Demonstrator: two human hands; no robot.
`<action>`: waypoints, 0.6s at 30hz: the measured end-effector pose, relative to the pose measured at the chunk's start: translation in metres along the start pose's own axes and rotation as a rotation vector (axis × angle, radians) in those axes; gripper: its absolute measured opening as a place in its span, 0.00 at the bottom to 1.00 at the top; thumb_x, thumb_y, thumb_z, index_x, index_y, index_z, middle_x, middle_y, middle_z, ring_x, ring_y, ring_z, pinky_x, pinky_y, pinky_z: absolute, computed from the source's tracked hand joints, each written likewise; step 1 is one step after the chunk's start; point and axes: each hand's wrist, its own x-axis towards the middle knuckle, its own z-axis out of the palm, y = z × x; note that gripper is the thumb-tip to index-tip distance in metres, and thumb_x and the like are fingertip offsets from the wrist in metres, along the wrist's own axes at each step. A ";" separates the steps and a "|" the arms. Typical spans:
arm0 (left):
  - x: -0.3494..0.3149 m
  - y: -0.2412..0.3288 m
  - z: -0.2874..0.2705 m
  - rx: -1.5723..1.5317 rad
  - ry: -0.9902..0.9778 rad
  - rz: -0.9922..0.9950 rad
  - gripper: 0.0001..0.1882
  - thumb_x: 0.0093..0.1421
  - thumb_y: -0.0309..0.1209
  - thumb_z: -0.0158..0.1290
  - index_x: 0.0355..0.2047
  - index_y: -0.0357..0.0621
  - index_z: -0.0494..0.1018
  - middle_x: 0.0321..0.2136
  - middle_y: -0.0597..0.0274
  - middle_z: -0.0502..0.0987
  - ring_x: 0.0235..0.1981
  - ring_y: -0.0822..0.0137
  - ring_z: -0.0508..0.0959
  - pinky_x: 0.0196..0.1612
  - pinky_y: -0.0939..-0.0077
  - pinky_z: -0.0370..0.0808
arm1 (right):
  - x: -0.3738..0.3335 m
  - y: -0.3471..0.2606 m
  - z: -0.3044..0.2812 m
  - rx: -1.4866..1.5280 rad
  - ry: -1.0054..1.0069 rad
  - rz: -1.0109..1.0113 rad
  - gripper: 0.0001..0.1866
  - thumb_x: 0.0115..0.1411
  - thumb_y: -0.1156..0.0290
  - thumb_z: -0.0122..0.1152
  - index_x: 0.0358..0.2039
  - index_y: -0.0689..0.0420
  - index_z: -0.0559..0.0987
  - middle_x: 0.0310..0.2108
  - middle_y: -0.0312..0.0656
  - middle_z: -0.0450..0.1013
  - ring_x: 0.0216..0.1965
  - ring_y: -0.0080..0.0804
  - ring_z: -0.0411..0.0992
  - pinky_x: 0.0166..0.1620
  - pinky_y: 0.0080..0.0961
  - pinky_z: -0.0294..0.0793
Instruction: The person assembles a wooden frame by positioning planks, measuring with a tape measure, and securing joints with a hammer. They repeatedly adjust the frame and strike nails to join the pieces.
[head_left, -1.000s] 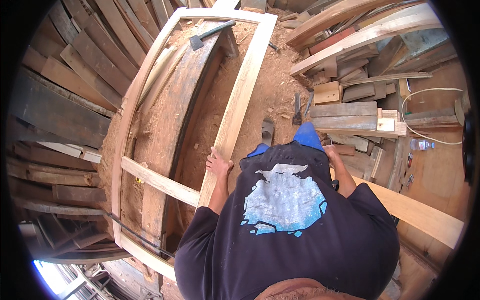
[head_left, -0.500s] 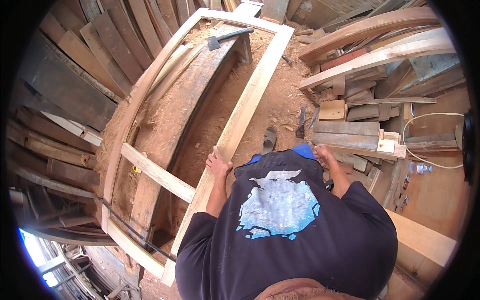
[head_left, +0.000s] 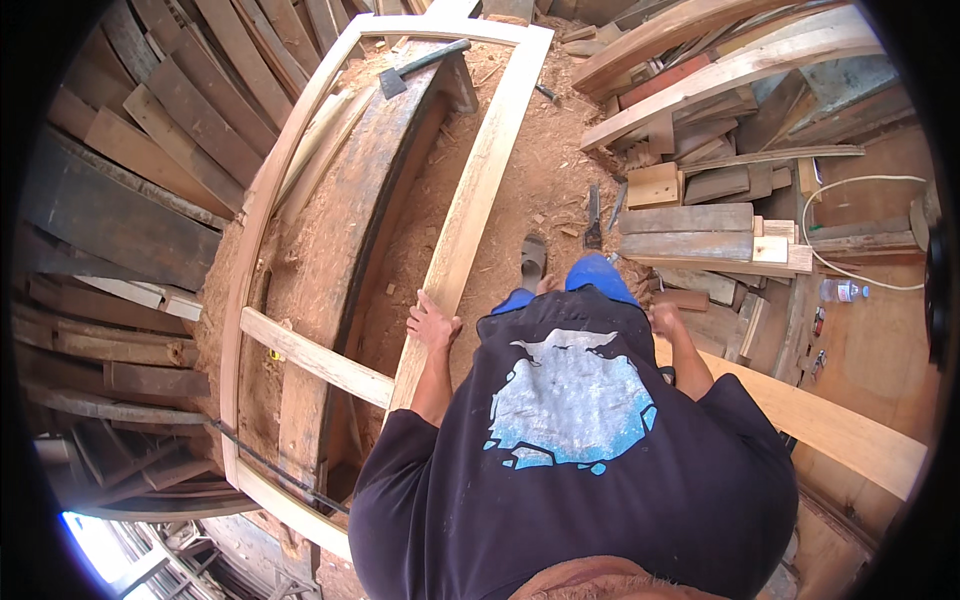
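Observation:
A large pale wooden frame (head_left: 478, 160) with a crossbar (head_left: 318, 357) lies in front of me and to my left. My left hand (head_left: 434, 323) grips its right rail, fingers over the wood just above where the crossbar joins. My right hand (head_left: 668, 321) is beside my right knee, its fingers curled; whether it holds anything is hidden. Close below that hand is the end of a long pale board (head_left: 835, 425), which runs off to the right behind my arm. I cannot tell whether hand and board touch.
A hatchet (head_left: 420, 68) rests on the dark, shaving-covered timber (head_left: 350, 190) inside the frame. Another tool (head_left: 593, 220) lies on the ground ahead of my knee. Stacked boards (head_left: 690, 232), curved timbers (head_left: 730, 75) and a plastic bottle (head_left: 843, 290) are on the right; planks (head_left: 120, 225) crowd the left.
My right hand has moved slightly right and down, away from my knee. More of the blue-clothed knees and the long board shows. My left hand stays on the rail.

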 end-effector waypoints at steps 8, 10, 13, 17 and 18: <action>0.002 -0.005 -0.003 0.021 0.014 -0.025 0.59 0.40 0.39 0.64 0.71 0.52 0.43 0.57 0.41 0.60 0.57 0.41 0.62 0.61 0.47 0.56 | 0.051 0.044 0.027 -0.340 -0.200 -0.269 0.14 0.60 0.68 0.48 0.25 0.61 0.79 0.21 0.44 0.74 0.16 0.34 0.71 0.18 0.38 0.67; 0.000 0.008 -0.005 -0.014 -0.007 0.009 0.59 0.40 0.39 0.64 0.71 0.52 0.43 0.57 0.41 0.60 0.57 0.41 0.62 0.61 0.48 0.56 | 0.092 0.038 0.022 0.008 -0.086 0.016 0.16 0.62 0.67 0.45 0.25 0.60 0.79 0.23 0.44 0.75 0.20 0.38 0.73 0.22 0.41 0.70; 0.000 0.008 -0.011 0.013 -0.006 0.010 0.59 0.42 0.41 0.65 0.71 0.54 0.42 0.59 0.41 0.59 0.59 0.41 0.61 0.61 0.48 0.57 | 0.097 -0.036 0.033 -0.592 0.031 -0.792 0.14 0.62 0.67 0.49 0.24 0.59 0.77 0.22 0.42 0.73 0.23 0.35 0.73 0.24 0.35 0.71; -0.002 0.001 -0.008 0.014 -0.012 -0.012 0.60 0.42 0.41 0.66 0.71 0.54 0.42 0.60 0.41 0.59 0.59 0.42 0.61 0.61 0.48 0.57 | 0.026 -0.151 0.054 0.112 -0.195 -0.356 0.13 0.63 0.63 0.53 0.40 0.60 0.78 0.27 0.39 0.74 0.21 0.24 0.71 0.19 0.20 0.65; -0.001 0.002 -0.007 0.014 -0.021 -0.008 0.60 0.42 0.42 0.66 0.71 0.54 0.42 0.60 0.41 0.59 0.59 0.41 0.61 0.61 0.48 0.57 | 0.022 -0.158 0.052 0.109 -0.188 -0.391 0.14 0.64 0.63 0.53 0.43 0.60 0.77 0.26 0.39 0.74 0.21 0.22 0.71 0.19 0.17 0.64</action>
